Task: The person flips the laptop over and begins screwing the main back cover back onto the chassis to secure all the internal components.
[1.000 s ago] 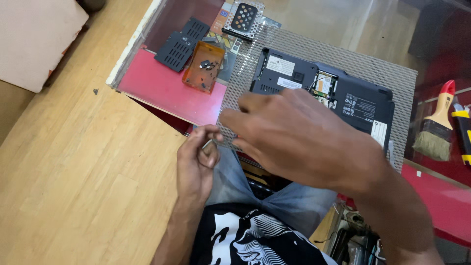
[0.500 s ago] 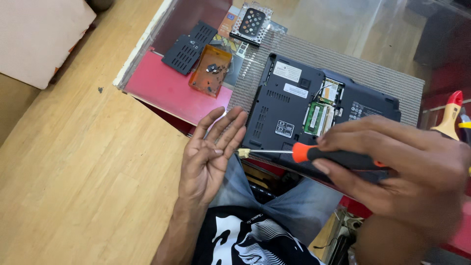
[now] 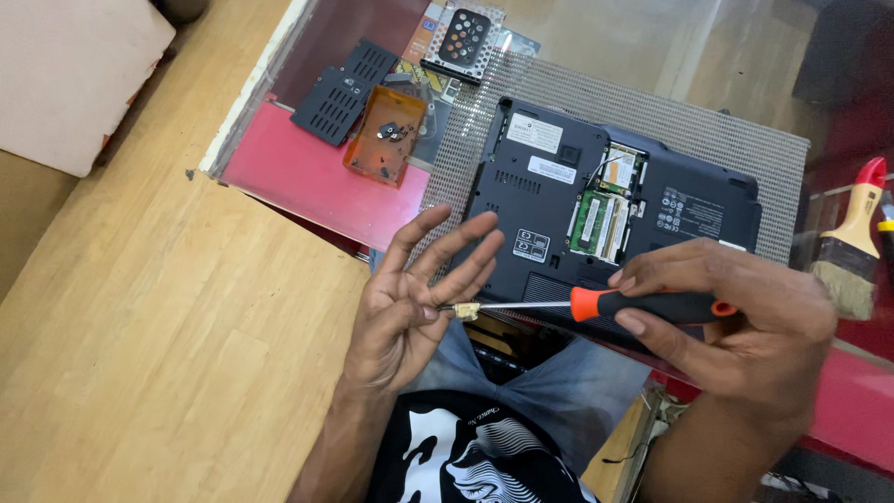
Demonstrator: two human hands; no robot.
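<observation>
L hand (image 3: 405, 312) open, palm up, fingers spread, touching tip of orange-handled black-grip screwdriver (image 3: 596, 304); R hand (image 3: 745, 321) fingers clamped on handle. Below: upturned black laptop (image 3: 559, 210) on red glass-topped table (image 3: 298, 177), wood floor (image 3: 140, 354).

A glass-topped table (image 3: 652, 56) with a red shelf beneath stands on a light wooden floor (image 3: 140, 354).
</observation>
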